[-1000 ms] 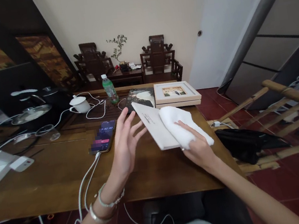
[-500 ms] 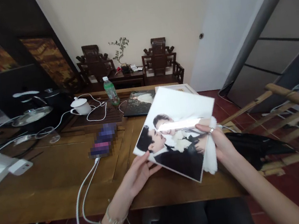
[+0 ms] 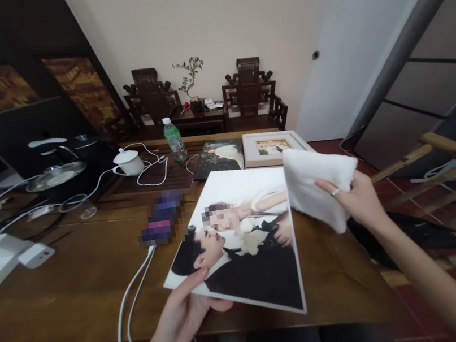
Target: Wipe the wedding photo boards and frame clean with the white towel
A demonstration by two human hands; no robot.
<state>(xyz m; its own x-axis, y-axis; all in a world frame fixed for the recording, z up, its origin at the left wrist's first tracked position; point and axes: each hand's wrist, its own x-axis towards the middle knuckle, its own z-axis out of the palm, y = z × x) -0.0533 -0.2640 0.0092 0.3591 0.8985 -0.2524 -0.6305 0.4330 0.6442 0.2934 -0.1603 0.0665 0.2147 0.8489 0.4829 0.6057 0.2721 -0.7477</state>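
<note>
At the lower left edge of a photo panel [image 3: 254, 287], a pinch is kept by the left hand [image 3: 184, 315], its thumb laid on the printed face and its fingers tucked beneath. The panel is held tilted above the near part of a wooden table [image 3: 76, 273]. By the right hand [image 3: 363, 199], a white cloth [image 3: 319, 180] is gripped at its right side, a ringed finger laid across it. The cloth is held just beside the panel's right edge; whether they touch cannot be told. Beyond the panel, a dark picture [image 3: 221, 156] and a light-framed picture [image 3: 273, 146] are set side by side. To the left, a phone [image 3: 162, 218], its screen pixelated, is plugged into a white cable [image 3: 151, 250]; farther back, a bottle [image 3: 174, 139] and a lidded white cup [image 3: 129, 162] are placed.
</note>
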